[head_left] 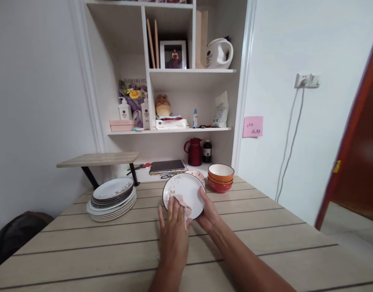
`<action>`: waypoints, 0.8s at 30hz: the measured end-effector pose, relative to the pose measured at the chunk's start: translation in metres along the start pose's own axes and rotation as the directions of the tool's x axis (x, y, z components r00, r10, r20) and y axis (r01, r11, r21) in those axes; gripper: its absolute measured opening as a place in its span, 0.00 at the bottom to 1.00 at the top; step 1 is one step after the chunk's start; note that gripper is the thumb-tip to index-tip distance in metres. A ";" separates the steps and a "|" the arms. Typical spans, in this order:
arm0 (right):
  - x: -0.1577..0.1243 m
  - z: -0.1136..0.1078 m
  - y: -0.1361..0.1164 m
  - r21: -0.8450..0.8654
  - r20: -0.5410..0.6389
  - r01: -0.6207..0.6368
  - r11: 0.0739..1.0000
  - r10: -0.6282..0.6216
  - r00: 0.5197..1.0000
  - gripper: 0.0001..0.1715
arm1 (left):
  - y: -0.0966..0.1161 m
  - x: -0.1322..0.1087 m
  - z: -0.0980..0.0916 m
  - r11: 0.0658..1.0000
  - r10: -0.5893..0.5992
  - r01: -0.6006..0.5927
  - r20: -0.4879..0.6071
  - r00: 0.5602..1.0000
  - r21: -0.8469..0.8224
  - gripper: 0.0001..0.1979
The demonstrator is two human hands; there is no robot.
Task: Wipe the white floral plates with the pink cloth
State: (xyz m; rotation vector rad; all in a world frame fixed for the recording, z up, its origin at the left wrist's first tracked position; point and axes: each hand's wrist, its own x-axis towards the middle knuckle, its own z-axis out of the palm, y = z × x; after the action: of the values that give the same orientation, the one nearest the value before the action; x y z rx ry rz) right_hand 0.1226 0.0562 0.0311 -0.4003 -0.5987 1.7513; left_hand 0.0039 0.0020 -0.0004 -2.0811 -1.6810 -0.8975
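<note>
grips plate [192,188] by right edge with right hand [209,213], with thumb on upper face and fingers behind, mostly hidden. holds cloth [186,209] in left hand [175,232], loosely, with fingers stretched nearly straight over it and pressed to lower part of plate. shows cloth as pale pink, bunched beneath fingertips and near thumb. tilts plate towards camera, over middle of table [119,253], with white face, dark rim and floral print at left of it. cannot tell whether touching table with lower edge.

has stack [113,200] of plates on table to left, well apart from both hands, just in front of stand [98,160] with black legs. has bowls [220,178] nested at right, orange above red, near far side of table. partly hides spotted dish [197,174] behind plate.

faces shelves [174,131] beyond table, with laptop [167,165] lying flat at bottom, and red jug [195,152] beside dark bottle [207,151]. shows pink note [253,126] stuck on wall at right.
</note>
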 end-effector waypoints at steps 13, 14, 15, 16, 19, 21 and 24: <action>-0.003 -0.003 0.013 -0.257 0.014 -0.251 0.933 0.263 0.965 0.30 | -0.018 0.001 0.002 0.983 -0.177 0.175 0.036 0.984 0.052 0.26; -0.003 -0.002 0.015 -0.266 0.000 -0.251 0.931 0.260 0.966 0.29 | -0.018 0.001 0.003 0.981 -0.185 0.183 0.023 0.982 0.068 0.26; -0.004 -0.002 0.016 -0.278 -0.014 -0.255 0.926 0.262 0.965 0.29 | -0.018 0.001 0.004 0.980 -0.185 0.184 0.010 0.983 0.080 0.26; -0.004 -0.001 0.016 -0.292 -0.027 -0.263 0.919 0.267 0.963 0.30 | -0.017 0.002 0.004 0.980 -0.181 0.181 0.000 0.983 0.085 0.26; -0.007 0.001 0.015 -0.320 -0.026 -0.274 0.907 0.281 0.959 0.32 | -0.016 0.003 0.002 0.989 -0.138 0.137 0.016 0.990 0.057 0.25; -0.008 0.002 0.014 -0.320 0.012 -0.255 0.912 0.273 0.962 0.32 | -0.015 0.005 -0.001 0.996 -0.093 0.093 0.051 0.994 0.014 0.23; -0.006 0.002 0.013 -0.300 0.047 -0.228 0.926 0.253 0.966 0.31 | -0.014 0.006 -0.007 0.998 -0.036 0.041 0.099 0.994 -0.050 0.21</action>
State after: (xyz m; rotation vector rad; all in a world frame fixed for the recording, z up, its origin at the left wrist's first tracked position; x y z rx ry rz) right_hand 0.1126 0.0477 0.0244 -0.6292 -0.9075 1.9256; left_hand -0.0108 0.0060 0.0071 -2.1665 -1.7705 -0.8734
